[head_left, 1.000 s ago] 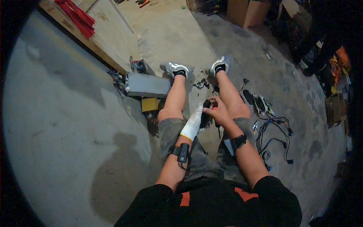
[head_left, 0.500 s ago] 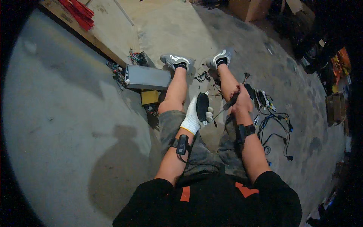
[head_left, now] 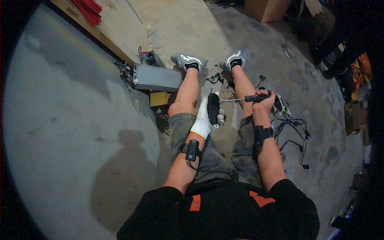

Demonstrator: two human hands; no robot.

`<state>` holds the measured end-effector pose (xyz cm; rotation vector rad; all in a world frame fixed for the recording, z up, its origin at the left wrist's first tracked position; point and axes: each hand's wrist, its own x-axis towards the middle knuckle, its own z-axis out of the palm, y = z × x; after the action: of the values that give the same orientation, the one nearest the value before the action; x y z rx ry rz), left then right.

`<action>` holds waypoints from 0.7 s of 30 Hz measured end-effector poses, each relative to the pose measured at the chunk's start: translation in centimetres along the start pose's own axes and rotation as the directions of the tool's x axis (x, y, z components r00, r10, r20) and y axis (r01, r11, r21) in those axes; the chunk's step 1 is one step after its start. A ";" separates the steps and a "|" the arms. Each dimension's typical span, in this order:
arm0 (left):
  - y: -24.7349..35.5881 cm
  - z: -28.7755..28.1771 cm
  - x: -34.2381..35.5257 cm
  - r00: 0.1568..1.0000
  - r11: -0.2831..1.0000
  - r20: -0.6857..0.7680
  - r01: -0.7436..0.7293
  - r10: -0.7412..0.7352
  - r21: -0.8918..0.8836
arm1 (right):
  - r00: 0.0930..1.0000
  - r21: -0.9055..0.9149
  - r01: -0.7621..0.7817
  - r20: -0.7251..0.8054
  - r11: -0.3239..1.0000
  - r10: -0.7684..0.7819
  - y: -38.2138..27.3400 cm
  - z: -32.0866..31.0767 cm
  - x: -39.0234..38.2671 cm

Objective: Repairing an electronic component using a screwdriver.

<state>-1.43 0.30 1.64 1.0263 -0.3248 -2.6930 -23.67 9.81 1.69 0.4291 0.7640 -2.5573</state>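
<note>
My left hand, in a white knit glove, is closed round an oblong black part with small metal tabs at its ends. The part stands lengthwise above my lap, its black face turned up. My bare right hand grips the dark handle of a screwdriver. The thin shaft lies nearly level and points left. Its tip is at the right edge of the black part, near the upper end; whether it sits in a screw is too small to tell.
By my left leg lie a grey metal box, a yellow block and bundles of wires. Black cables spread on the floor at the right. Small dark scraps lie between my feet. A cardboard box stands at the far side.
My right hand has turned the screwdriver from slanting down-left to nearly level, bringing its tip up to the black part. The left hand keeps its hold, almost in place.
</note>
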 end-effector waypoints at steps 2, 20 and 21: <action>-0.2 -0.6 0.6 1.000 0.999 -0.014 0.020 -0.019 0.041 | 1.000 -0.013 -0.018 -0.015 1.000 0.018 0.4 0.4 -0.7; -0.9 -0.7 1.3 0.994 0.957 -0.025 0.106 -0.103 0.271 | 1.000 -0.013 0.009 -0.013 1.000 -0.009 1.4 0.2 -0.5; -0.9 -0.8 1.4 0.995 0.955 -0.023 0.103 -0.101 0.279 | 1.000 -0.012 0.018 -0.015 1.000 -0.018 1.4 0.2 -0.4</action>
<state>-2.05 0.69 -0.04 1.1587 -0.6862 -2.7888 -22.67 8.80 1.38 0.4398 0.7918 -2.5673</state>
